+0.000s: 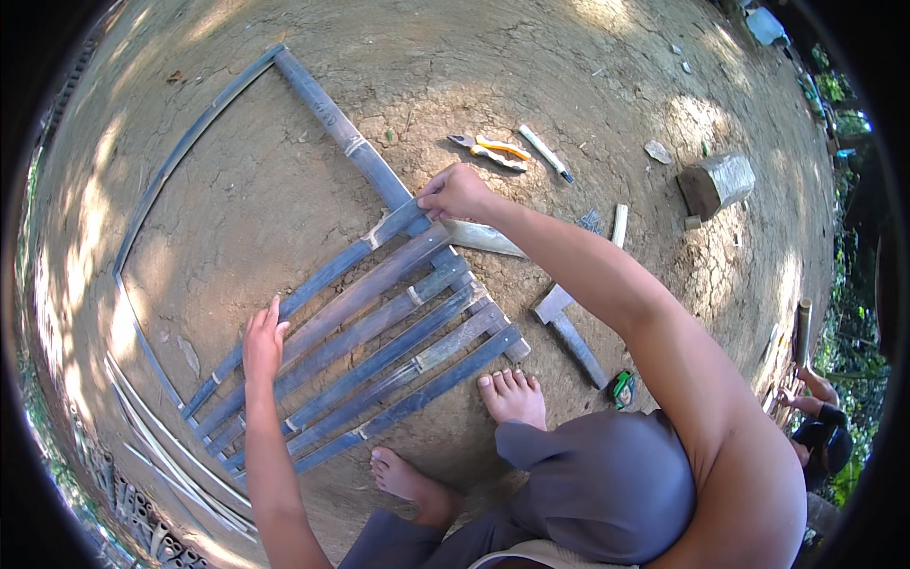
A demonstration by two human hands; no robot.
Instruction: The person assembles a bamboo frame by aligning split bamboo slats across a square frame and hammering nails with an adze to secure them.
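Observation:
Several dark, weathered bamboo slats (370, 318) lie side by side across a bamboo crosspiece (355, 142), forming a frame on the ground. At the inner end of the farthest slat (327, 270), my right hand (458, 192) pinches its tip above the crosspiece. My left hand (263, 346) grips the same slat lower down, thumb on the near edge and fingers over the far one. Partly hidden under my right forearm is a pale, flat blade-like piece (485, 237). A long thin bamboo strip (161, 175) joins the crosspiece's far end and bends round to the left.
Pliers (493, 152) and a white stick-like tool with a dark tip (546, 154) lie beyond my right hand. A hammer (573, 337), small nails (590, 221) and a green tape measure (621, 389) are right. Farther off stand a block (716, 185) and another person (820, 427). Pale strips (180, 455) lie left.

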